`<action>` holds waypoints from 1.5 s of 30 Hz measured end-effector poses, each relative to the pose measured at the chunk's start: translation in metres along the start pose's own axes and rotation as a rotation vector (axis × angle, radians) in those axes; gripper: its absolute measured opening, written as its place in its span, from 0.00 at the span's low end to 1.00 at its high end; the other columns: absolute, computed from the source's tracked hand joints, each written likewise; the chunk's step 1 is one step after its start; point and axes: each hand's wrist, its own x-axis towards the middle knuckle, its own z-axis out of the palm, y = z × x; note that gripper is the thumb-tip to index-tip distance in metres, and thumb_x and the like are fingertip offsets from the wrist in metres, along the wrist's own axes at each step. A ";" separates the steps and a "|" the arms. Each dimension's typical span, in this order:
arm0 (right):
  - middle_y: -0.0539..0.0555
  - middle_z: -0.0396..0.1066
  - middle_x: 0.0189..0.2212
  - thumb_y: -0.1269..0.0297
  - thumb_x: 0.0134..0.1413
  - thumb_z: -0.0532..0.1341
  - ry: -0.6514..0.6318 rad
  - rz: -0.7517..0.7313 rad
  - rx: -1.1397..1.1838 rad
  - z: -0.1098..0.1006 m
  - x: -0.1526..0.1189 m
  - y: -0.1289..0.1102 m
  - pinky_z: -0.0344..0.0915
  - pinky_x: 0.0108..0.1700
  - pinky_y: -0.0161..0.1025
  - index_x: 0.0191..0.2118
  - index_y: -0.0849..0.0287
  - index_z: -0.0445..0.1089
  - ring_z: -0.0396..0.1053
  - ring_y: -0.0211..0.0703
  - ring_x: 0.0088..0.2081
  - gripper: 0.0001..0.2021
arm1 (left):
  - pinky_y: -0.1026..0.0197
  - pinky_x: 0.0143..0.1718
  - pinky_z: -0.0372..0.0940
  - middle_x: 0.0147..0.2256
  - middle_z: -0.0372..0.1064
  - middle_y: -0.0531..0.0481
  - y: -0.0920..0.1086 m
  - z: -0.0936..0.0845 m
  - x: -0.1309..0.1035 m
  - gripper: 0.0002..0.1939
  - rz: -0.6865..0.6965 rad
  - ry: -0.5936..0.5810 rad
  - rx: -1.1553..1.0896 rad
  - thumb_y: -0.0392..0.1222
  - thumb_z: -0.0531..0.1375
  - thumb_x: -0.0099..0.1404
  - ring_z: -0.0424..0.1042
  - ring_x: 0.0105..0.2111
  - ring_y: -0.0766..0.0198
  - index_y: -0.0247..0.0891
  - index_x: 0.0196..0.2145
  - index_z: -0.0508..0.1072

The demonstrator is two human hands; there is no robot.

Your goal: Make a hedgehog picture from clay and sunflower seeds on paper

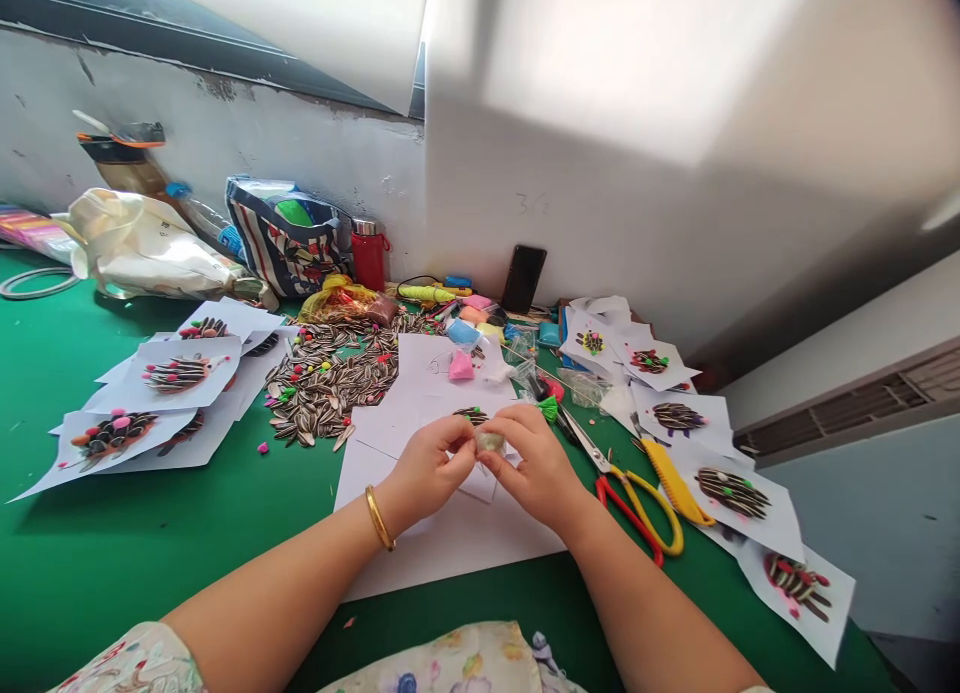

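Note:
My left hand (435, 468), with a gold bangle at its wrist, and my right hand (534, 463) meet over white paper sheets (420, 558) at the middle of the green table. Between their fingertips is a small pale, greyish-green lump (490, 441), pinched from both sides. Just behind the hands, a seed figure (471, 414) shows partly on a sheet. Farther back, a pink lump (460, 366) rests on paper. A large pile of striped seeds (330, 383) spreads to the left of the papers.
Scissors (626, 488) and a yellow comb-like tool (675, 481) lie right of the hands. Sheets with seed figures (180, 373) lie left, and more (739, 493) right. A phone (524, 278), red bottle (368, 256) and striped bag (289, 235) stand by the wall.

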 end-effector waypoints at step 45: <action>0.52 0.63 0.24 0.74 0.48 0.56 0.107 0.116 -0.261 -0.005 0.001 0.010 0.58 0.34 0.42 0.21 0.55 0.57 0.61 0.45 0.31 0.11 | 0.63 0.30 0.60 0.29 0.64 0.53 0.005 0.003 0.002 0.13 -0.118 -0.124 -0.163 0.50 0.58 0.65 0.62 0.29 0.65 0.38 0.31 0.67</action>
